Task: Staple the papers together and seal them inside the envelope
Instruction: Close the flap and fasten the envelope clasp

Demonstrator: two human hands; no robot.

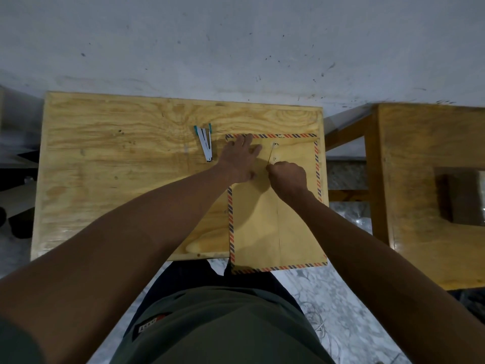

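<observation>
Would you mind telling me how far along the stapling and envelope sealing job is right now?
No loose papers show on the table, and the stapler lies set aside, open, so stapling and filling look done. In hand: the left hand presses flat on the envelope near its flap, while the right hand pulls the closure string by the two buttons. Left: finish winding the string to seal it.

Scuffed grey wall, plywood table, marbled floor.

No readable text here

Only a small red-and-white patch on the dark green shirt, lettering too blurred to read.
</observation>
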